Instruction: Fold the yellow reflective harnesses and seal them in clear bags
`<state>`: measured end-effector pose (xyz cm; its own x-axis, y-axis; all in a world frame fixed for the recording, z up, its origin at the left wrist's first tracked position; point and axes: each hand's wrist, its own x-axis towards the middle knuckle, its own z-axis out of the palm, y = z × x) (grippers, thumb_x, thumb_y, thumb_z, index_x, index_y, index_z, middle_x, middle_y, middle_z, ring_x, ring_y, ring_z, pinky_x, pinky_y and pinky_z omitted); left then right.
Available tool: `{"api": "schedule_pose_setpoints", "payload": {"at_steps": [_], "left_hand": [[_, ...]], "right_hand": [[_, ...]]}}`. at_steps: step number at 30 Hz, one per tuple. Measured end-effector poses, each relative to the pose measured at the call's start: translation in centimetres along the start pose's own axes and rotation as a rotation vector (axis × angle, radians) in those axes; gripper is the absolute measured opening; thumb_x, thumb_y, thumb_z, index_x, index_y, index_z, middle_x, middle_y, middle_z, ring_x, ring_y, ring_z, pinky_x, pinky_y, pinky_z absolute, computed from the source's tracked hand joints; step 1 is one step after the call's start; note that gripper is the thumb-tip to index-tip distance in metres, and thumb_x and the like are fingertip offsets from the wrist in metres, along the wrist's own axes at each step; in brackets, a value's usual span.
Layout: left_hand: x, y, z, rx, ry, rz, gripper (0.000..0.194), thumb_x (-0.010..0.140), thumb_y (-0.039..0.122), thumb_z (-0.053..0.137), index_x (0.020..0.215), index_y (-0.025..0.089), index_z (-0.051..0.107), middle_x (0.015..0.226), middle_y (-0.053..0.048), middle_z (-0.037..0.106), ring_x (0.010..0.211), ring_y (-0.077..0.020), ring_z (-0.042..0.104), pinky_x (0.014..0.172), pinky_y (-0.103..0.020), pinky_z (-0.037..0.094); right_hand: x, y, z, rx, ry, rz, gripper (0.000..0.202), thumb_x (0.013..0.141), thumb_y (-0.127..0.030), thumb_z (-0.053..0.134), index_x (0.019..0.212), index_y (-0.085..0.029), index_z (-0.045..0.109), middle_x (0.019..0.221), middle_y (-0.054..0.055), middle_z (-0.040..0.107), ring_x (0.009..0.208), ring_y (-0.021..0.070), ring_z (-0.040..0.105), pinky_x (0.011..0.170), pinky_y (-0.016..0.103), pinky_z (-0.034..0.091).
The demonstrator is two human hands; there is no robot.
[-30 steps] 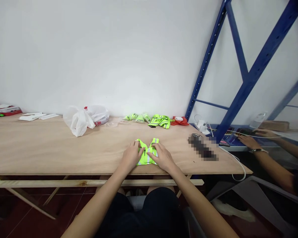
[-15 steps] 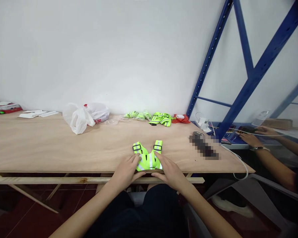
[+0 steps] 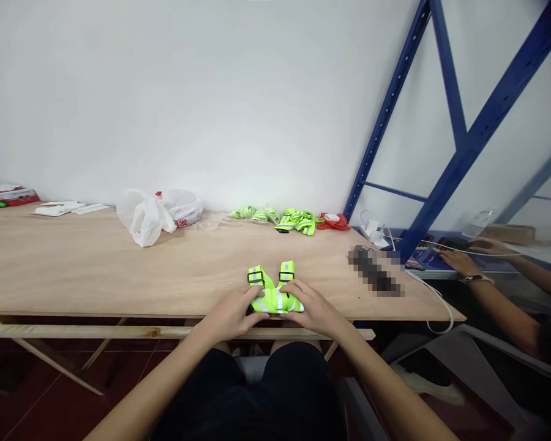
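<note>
A neon-yellow reflective strap bundle (image 3: 276,300) lies at the front edge of the wooden table (image 3: 188,269). Its lower part is folded into a compact roll, and two strap ends with black buckles point away from me. My left hand (image 3: 234,312) grips the roll's left side, thumb at the near edge and fingers on top. On the right side my right hand (image 3: 314,309) holds it the same way. Both hands' fingertips press on the fabric and partly cover it.
Along the wall lie white plastic bags (image 3: 147,220), more yellow straps (image 3: 298,220) and a red bundle (image 3: 334,222). A blurred dark object (image 3: 374,269) sits right of my hands. Blue rack posts (image 3: 386,110) and another person's arms (image 3: 496,294) are at the right.
The bundle's near part has become flatter and more tightly folded. My thumbs have moved up against its near edge, and the right strap end has shifted slightly left.
</note>
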<state>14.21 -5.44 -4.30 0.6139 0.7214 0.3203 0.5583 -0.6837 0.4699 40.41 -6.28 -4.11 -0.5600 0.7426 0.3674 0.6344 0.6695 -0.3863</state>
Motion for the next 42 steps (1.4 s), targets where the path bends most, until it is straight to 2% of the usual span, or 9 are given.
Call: {"api": "schedule_pose_setpoints", "payload": {"at_steps": [5,9,14,19,24,30,35,38,42], "left_hand": [[2.1,-0.3,-1.0,-0.092,0.075,-0.021,0.030,0.096,0.044,0.054,0.109,0.020,0.067,0.104,-0.009,0.073,0.095,-0.0262,0.067,0.085,-0.034,0.049],[4.8,-1.5,-0.7,-0.147,0.178,-0.038,0.034,0.097,0.044,0.050,0.095,0.018,0.071,0.107,-0.010,0.071,0.102,-0.0262,0.063,0.093,-0.035,0.046],[7.2,-3.4,0.2,-0.075,0.140,-0.255,0.045,0.098,0.051,0.041,0.081,0.017,0.066,0.085,-0.009,0.070,0.080,-0.0252,0.064,0.075,-0.034,0.049],[8.5,-3.8,1.5,0.064,0.202,-0.390,0.033,0.098,0.040,0.042,0.088,0.015,0.062,0.093,-0.016,0.069,0.096,-0.0313,0.064,0.085,-0.039,0.046],[9.3,-3.0,2.2,0.113,0.225,-0.443,0.027,0.099,0.033,0.042,0.094,0.014,0.060,0.096,-0.020,0.069,0.099,-0.0336,0.065,0.086,-0.040,0.045],[9.4,-2.2,2.6,0.039,0.264,-0.412,0.022,0.101,0.032,0.042,0.102,0.014,0.055,0.093,-0.015,0.068,0.088,-0.0291,0.068,0.077,-0.036,0.046],[9.2,-2.1,2.9,-0.071,0.344,-0.385,0.016,0.099,0.028,0.045,0.107,0.016,0.053,0.102,-0.014,0.067,0.093,-0.0275,0.066,0.079,-0.036,0.046],[9.0,-2.3,2.9,-0.162,0.396,-0.361,0.014,0.097,0.026,0.048,0.107,0.018,0.054,0.102,-0.011,0.068,0.092,-0.0255,0.066,0.081,-0.036,0.047],[8.6,-2.6,2.8,-0.295,0.451,-0.317,0.011,0.092,0.025,0.052,0.101,0.020,0.056,0.097,-0.006,0.069,0.091,-0.0223,0.065,0.083,-0.034,0.049]], "right_hand": [[1.7,1.1,0.0,-0.005,0.052,0.042,0.023,0.095,-0.042,0.061,0.102,-0.020,0.065,0.101,0.008,0.070,0.095,0.0238,0.063,0.085,0.036,0.050],[3.9,1.8,-0.8,-0.068,0.008,0.123,0.033,0.098,-0.046,0.053,0.082,-0.019,0.063,0.089,0.005,0.065,0.084,0.0204,0.059,0.078,0.032,0.047],[6.2,3.3,-1.4,-0.170,-0.053,0.183,0.042,0.101,-0.054,0.043,0.092,-0.021,0.068,0.099,0.007,0.062,0.099,0.0229,0.059,0.090,0.036,0.046],[7.2,4.4,-0.5,-0.274,-0.033,0.430,0.056,0.096,-0.065,0.043,0.112,-0.018,0.067,0.118,0.017,0.066,0.114,0.0298,0.059,0.093,0.041,0.046],[7.7,4.1,-0.4,-0.200,-0.050,0.667,0.074,0.086,-0.080,0.042,0.093,-0.013,0.072,0.104,0.026,0.071,0.098,0.0371,0.067,0.079,0.041,0.048],[8.7,3.5,-0.1,-0.002,-0.009,0.534,0.049,0.093,-0.060,0.048,0.087,-0.016,0.067,0.091,0.012,0.074,0.088,0.0255,0.067,0.072,0.030,0.047],[8.1,3.7,1.5,0.271,0.190,0.405,0.037,0.090,-0.050,0.054,0.098,-0.015,0.066,0.100,0.008,0.073,0.093,0.0225,0.066,0.079,0.031,0.051],[7.4,3.7,2.1,0.463,0.254,0.304,0.045,0.083,-0.048,0.064,0.115,-0.015,0.065,0.117,0.012,0.070,0.109,0.0251,0.066,0.093,0.037,0.052],[6.8,2.7,1.9,0.408,0.169,0.164,0.081,0.072,-0.041,0.081,0.144,-0.022,0.050,0.145,0.014,0.056,0.134,0.0276,0.053,0.111,0.044,0.042]]}}
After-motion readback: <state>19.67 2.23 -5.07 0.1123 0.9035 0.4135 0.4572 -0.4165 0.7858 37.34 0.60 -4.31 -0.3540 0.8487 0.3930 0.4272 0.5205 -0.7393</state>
